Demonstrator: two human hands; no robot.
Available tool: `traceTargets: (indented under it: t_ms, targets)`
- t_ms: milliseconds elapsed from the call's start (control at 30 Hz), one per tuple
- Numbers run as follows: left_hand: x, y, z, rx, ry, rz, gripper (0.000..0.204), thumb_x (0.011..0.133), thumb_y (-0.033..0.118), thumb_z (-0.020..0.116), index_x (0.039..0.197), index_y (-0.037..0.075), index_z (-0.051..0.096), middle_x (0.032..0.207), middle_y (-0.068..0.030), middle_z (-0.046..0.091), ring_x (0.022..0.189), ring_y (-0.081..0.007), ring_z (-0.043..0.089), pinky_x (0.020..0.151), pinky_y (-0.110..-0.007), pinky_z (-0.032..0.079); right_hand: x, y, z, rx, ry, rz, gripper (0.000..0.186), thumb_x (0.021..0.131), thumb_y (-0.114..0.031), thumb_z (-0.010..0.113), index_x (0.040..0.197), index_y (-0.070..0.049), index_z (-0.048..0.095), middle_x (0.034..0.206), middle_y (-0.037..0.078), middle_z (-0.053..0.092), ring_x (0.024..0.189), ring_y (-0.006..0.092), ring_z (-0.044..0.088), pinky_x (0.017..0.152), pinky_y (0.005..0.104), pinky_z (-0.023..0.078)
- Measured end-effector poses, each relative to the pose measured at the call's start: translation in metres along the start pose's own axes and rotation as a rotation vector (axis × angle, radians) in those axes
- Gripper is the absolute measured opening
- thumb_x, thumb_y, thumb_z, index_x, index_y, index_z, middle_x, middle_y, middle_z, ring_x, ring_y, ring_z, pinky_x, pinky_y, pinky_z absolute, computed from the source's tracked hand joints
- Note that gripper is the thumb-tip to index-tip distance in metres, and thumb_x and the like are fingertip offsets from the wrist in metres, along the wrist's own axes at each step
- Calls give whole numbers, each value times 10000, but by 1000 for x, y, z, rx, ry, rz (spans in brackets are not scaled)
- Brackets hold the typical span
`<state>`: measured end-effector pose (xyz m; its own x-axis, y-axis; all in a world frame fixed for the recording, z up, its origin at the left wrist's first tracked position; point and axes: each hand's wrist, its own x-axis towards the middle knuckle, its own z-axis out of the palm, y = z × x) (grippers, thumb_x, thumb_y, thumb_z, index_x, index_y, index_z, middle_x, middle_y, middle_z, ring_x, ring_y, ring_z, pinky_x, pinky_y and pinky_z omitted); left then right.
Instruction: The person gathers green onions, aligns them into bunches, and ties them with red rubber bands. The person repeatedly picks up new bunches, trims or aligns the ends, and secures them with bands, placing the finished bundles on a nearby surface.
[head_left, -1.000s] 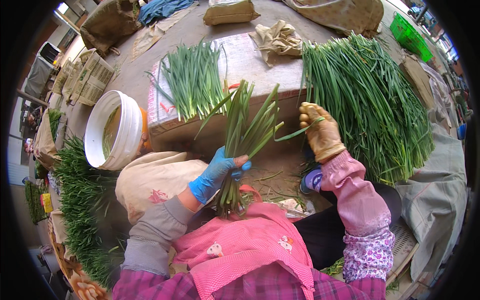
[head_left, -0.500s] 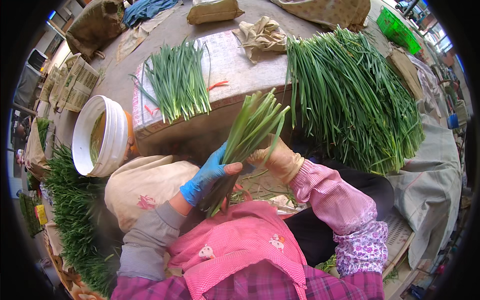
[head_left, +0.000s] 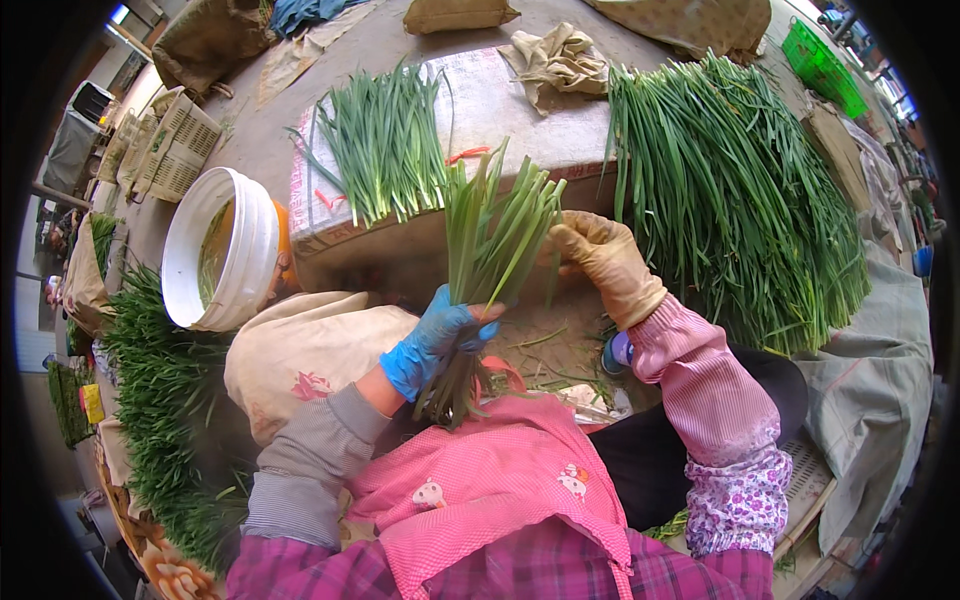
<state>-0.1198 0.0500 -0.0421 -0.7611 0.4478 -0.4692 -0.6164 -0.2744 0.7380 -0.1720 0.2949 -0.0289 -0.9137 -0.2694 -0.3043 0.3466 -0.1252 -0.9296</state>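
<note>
Left hand: wrapped around the garlic chive bunch
Right hand: fingers curled by the bunch's right edge; cannot tell if gripping
Bunch: held nearer than the white desk

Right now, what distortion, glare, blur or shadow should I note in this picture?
Head view: fisheye bending and black corners; bright, washed-out patches toward both upper sides; shade on the front of the white-topped box; the leaf bundle in the left hand reads fairly clearly.
</note>
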Motion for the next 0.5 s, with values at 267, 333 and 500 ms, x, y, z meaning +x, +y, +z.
traceTargets:
  t_ms: [267, 333, 500]
  targets:
    - [4, 0, -11, 58, 30, -23, 225, 835, 155, 712, 978, 38, 584, 646, 11, 508, 467, -56, 416, 406, -207, 296, -11, -57, -5, -419, 132, -631, 279, 781, -80, 732, 1058, -77, 702, 915, 36, 653, 849, 171, 603, 785, 308, 492]
    - [6, -3, -8, 55, 5, -63, 241, 834, 157, 720, 983, 20, 590, 633, 3, 519, 460, -58, 431, 398, -197, 309, -14, -49, 4, -917, 29, -966, 508, 572, -10, 766, 1043, -194, 712, 969, 54, 624, 934, 253, 592, 795, 361, 484]
    - [4, -5, 4, 52, -27, -143, 216, 832, 121, 711, 976, 31, 579, 645, 4, 515, 472, -57, 429, 403, -208, 306, -5, -7, 6, -1097, 75, -1127, 360, 642, 14, 718, 952, -168, 697, 983, 52, 645, 974, 274, 597, 822, 388, 493]
